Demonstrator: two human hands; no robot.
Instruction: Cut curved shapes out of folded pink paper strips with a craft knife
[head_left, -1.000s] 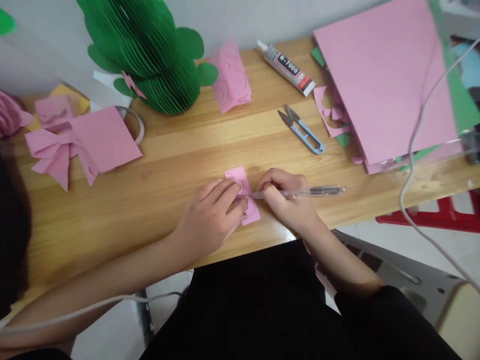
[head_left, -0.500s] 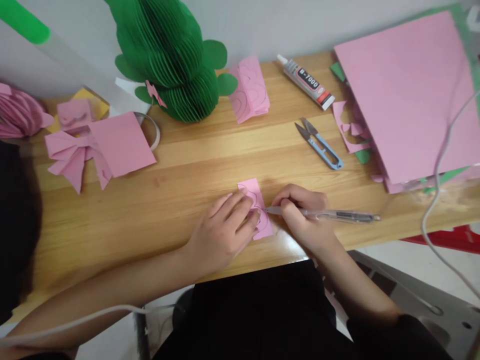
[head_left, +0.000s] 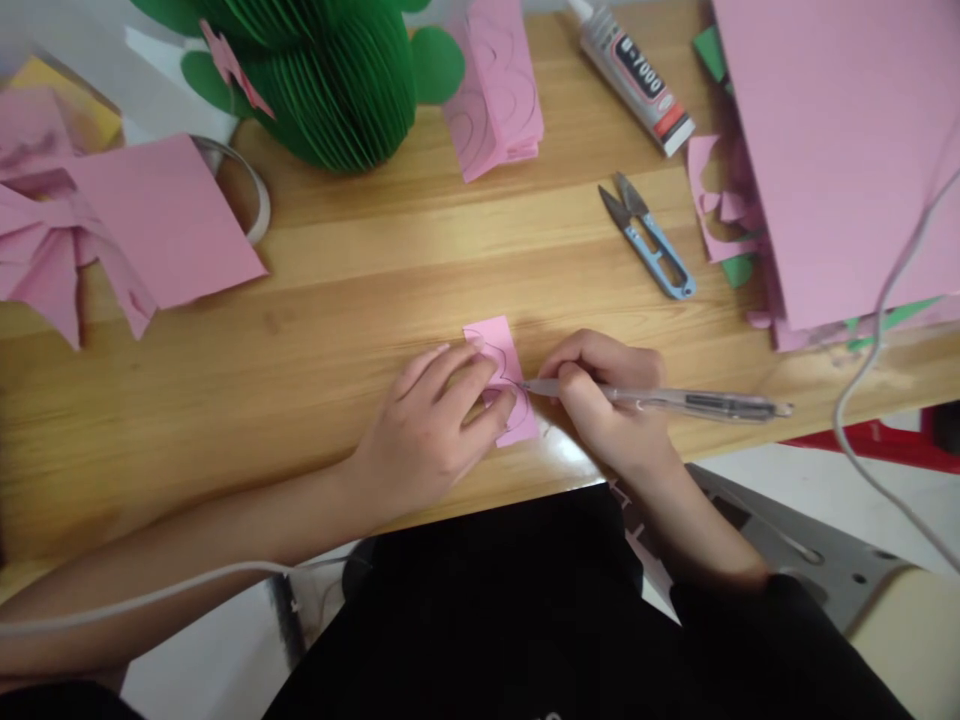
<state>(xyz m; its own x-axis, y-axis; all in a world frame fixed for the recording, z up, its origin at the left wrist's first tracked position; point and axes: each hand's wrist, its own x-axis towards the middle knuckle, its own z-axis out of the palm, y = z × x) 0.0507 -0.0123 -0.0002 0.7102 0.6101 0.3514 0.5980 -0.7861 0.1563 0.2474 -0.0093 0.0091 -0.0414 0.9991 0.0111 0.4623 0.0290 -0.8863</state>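
A small pink paper strip (head_left: 513, 352) with curved dark lines drawn on it lies on the wooden table. Fingertips of my left hand (head_left: 439, 420) rest spread on its left side, pressing it to the tabletop and covering part of the lines. A clear-barrelled pen (head_left: 697, 403) is pinched in my right hand (head_left: 611, 395), just right of the strip. Its tip touches the strip's right edge, where the curves meet.
Blue thread snips (head_left: 654, 245) lie beyond my right hand, with a glue tube (head_left: 637, 75) behind them. Folded pink paper (head_left: 499, 95) stands beside a green honeycomb paper cactus (head_left: 337, 90). Pink sheets (head_left: 840, 160) are stacked right; a pink bow (head_left: 52, 225) lies left. A white cable (head_left: 862, 370) hangs at right.
The view has tilted down and come closer, so the table items sit higher in it. Both hands keep almost the same pose, with the pen tip still at the strip's edge.
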